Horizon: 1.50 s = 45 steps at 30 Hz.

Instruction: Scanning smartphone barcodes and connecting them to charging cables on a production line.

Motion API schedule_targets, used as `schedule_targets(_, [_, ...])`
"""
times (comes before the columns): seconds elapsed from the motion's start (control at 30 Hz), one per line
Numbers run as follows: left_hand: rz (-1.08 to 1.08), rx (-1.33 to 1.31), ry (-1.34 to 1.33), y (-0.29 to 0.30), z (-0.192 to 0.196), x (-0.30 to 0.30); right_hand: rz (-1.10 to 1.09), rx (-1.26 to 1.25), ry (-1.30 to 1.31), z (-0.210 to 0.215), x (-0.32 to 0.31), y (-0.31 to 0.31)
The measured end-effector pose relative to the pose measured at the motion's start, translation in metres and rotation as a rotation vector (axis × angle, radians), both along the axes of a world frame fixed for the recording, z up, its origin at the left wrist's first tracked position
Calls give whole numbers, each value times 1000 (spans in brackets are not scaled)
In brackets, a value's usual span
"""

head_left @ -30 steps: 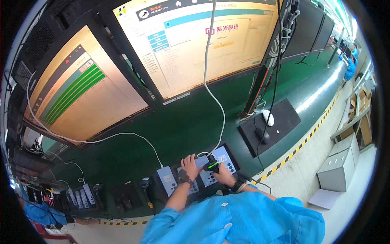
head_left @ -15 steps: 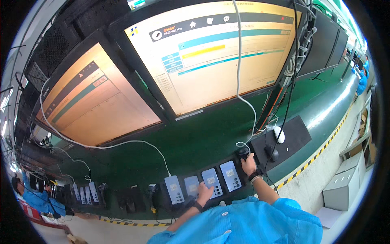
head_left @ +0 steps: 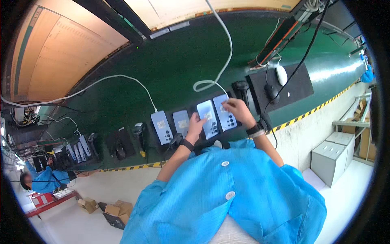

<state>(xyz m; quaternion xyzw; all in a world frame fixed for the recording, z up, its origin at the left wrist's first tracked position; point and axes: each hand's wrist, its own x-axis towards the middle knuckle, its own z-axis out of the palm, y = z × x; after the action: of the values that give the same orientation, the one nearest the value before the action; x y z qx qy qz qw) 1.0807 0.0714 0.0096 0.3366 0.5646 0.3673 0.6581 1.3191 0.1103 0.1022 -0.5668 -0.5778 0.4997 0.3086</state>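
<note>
Several light-blue smartphones lie in a row on black holders, backs up, with pale stickers and dark camera lenses. My left hand (head_left: 195, 127) is closed on the left edge of the third phone (head_left: 211, 129), thumb over its back. With bent, pinched fingers, my right hand (head_left: 240, 110) is over the upper part of the rightmost phone (head_left: 230, 121). A white cable (head_left: 230, 53) runs down to that hand; its end is hidden by the fingers. Another white cable (head_left: 151, 101) is plugged into the top of the leftmost phone (head_left: 160, 122). Between them lies the second phone (head_left: 181, 118).
Black handheld scanners lie right (head_left: 242, 90) and left (head_left: 139, 132) of the row. A dark mat (head_left: 298, 81) carries a white mouse (head_left: 281, 75) and a black mouse (head_left: 271, 92). Monitors (head_left: 69, 44) stand behind on the green bench (head_left: 162, 61). A co-worker (head_left: 46, 179) is at far left.
The view has tipped downward. My right hand has moved left from beside the scanner to the rightmost phone, with the white cable. My left hand has closed on the third phone's edge.
</note>
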Motion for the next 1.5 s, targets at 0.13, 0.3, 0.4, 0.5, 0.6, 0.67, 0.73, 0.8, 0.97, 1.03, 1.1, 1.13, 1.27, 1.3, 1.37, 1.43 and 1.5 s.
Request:
schedule_targets(0.13, [-164,135,-56,0,32,-3,144,317,26,17,-29,18])
schedule_targets(0.3, [-258,184,-32,2,42,-5,225,174,-9,15,-46,19])
schedule_targets(0.4, [-237,180,-26,1,41,-3,143,46,56,15,-45,15])
schedule_targets(0.5, [-229,157,-75,0,38,-3,180,46,78,19,-41,14])
schedule_targets(0.6, [-228,150,-106,0,35,-6,211,79,3,23,-40,12])
schedule_targets(0.67, [-228,154,-101,-2,33,-8,230,96,-34,23,-43,10])
schedule_targets(0.73, [-223,189,-121,-4,32,-10,230,142,-47,21,-47,7])
schedule_targets(0.8, [-236,160,-65,-4,34,-11,238,124,-19,18,-50,6])
schedule_targets(0.97, [-229,154,-68,6,39,-11,256,75,-81,2,-55,10])
schedule_targets(1.03, [-142,199,-31,5,38,-17,300,124,-192,-11,-62,17])
schedule_targets(1.1, [-71,195,177,-5,34,-35,249,122,-66,-26,-73,28])
schedule_targets(1.13, [-44,208,211,-12,32,-49,200,104,-108,-32,-79,31])
schedule_targets(1.27, [75,278,386,-37,22,-120,-94,527,-329,-45,-115,48])
schedule_targets(1.3, [85,167,463,-45,23,-141,-94,603,-317,-44,-128,47])
schedule_targets(1.37, [236,178,434,-69,27,-172,160,256,-275,-43,-158,36])
schedule_targets(1.43, [345,242,481,-87,28,-197,430,67,-116,-48,-197,30])
schedule_targets(1.5, [414,219,565,-104,29,-211,354,239,-136,-59,-238,29])
